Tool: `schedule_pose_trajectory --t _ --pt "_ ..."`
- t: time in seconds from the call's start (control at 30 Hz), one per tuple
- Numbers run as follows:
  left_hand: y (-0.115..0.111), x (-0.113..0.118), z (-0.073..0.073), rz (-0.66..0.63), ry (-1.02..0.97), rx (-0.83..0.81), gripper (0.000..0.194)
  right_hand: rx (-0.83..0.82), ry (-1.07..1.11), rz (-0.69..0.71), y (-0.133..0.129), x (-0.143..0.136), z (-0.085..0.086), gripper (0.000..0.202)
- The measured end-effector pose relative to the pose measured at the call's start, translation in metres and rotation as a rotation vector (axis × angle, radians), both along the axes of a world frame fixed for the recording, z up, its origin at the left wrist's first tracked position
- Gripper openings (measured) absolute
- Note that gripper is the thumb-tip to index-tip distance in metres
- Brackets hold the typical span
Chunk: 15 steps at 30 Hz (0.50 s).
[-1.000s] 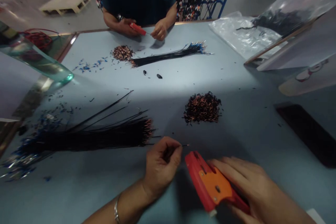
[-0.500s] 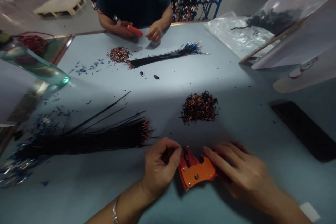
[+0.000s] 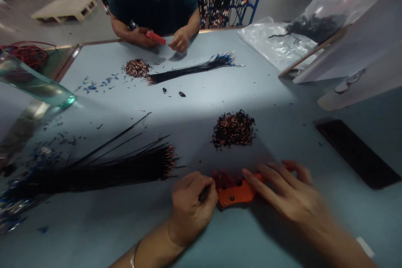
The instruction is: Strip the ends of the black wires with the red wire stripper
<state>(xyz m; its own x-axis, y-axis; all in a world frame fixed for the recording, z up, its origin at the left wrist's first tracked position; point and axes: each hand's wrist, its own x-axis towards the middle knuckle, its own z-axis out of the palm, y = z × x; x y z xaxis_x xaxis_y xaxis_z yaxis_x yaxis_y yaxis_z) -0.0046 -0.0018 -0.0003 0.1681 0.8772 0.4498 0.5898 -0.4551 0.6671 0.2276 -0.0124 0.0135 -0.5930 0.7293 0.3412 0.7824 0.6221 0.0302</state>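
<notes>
My left hand point(image 3: 194, 205) is closed in a pinch on a thin black wire point(image 3: 204, 193), mostly hidden by the fingers. Its fingertips touch the jaw end of an orange and red wire stripper point(image 3: 235, 196). Around the stripper's handles, my right hand point(image 3: 285, 197) is closed, fingers stretched along them. Left of my hands lies a thick bundle of black wires point(image 3: 125, 171) with bare copper ends toward me and blue-and-silver terminals at the far left. Beyond the stripper sits a pile of black and copper offcuts point(image 3: 234, 130).
Across the table a co-worker's hands point(image 3: 179, 39) hold a red tool point(image 3: 156, 37) and a wire, near another wire bundle point(image 3: 191, 68) and offcut pile point(image 3: 136, 68). A black phone-like slab point(image 3: 358, 150) lies at right. A clear bottle point(image 3: 40, 81) leans in from the left.
The stripper has tipped, so less of its orange face shows. My left hand has closed up against its jaw, and the wire tip seen earlier is hidden. The view has shifted slightly.
</notes>
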Motion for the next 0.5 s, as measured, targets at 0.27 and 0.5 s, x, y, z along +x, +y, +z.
schedule_pose_trajectory --t 0.27,0.5 --pt "-0.0028 0.0014 -0.0044 0.012 0.089 0.011 0.021 0.008 -0.026 0.004 -0.0016 -0.0021 -0.0026 0.032" --pt "-0.0013 0.0018 -0.0011 0.013 0.093 -0.009 0.021 -0.011 -0.059 0.039 -0.0007 -0.0018 0.0031 0.033"
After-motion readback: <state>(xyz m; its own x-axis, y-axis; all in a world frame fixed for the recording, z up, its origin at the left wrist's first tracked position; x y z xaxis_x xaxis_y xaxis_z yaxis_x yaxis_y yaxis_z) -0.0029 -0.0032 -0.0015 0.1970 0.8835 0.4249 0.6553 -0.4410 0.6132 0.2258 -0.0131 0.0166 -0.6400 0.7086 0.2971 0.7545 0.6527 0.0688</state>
